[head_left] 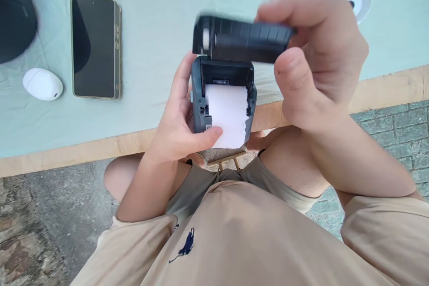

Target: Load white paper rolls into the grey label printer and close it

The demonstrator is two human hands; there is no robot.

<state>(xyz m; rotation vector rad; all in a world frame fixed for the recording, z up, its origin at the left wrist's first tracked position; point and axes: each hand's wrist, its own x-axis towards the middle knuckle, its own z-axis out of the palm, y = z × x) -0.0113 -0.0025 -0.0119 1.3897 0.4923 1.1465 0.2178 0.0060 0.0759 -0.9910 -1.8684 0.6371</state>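
A small dark portable receipt printer [197, 94] rests in my left hand [184, 120], whose fingers wrap its left side while the thumb presses on the paper. White paper roll [229, 111] sits in the printer's bay, its loose end with a ragged right edge hanging over the front. Above the bay, the printer's black cover [248, 40] is raised, slightly blurred, with a white gear at its left end. My right hand [315, 49] pinches the right end of this cover between thumb and fingers. Whether the cover is still joined to the body is hard to see.
On the pale green tablecloth [150, 18] lie a smartphone [94, 49] and a white oval case [43, 84] to the left. A black rounded object [15, 18] stands at the upper left. Behind my right hand is a white round object [363, 2]. The wooden table edge [110, 152] runs below.
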